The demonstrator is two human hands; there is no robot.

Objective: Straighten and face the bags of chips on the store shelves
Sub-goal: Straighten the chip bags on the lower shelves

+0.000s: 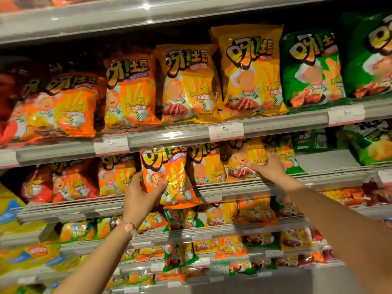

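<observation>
You face grey metal shelves, price tags clipped along front rails. Upper shelf: orange bags left, yellow bags centre, green bags right, mostly upright. Shelf below: same colours, smaller, several tilted. Lower tiers blurred.

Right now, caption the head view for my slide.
Left hand holds an orange bag off the shelf; right hand grips a yellow bag.

Tiered grey metal shelves (white price tags clipped on) catch overhead glare
</observation>
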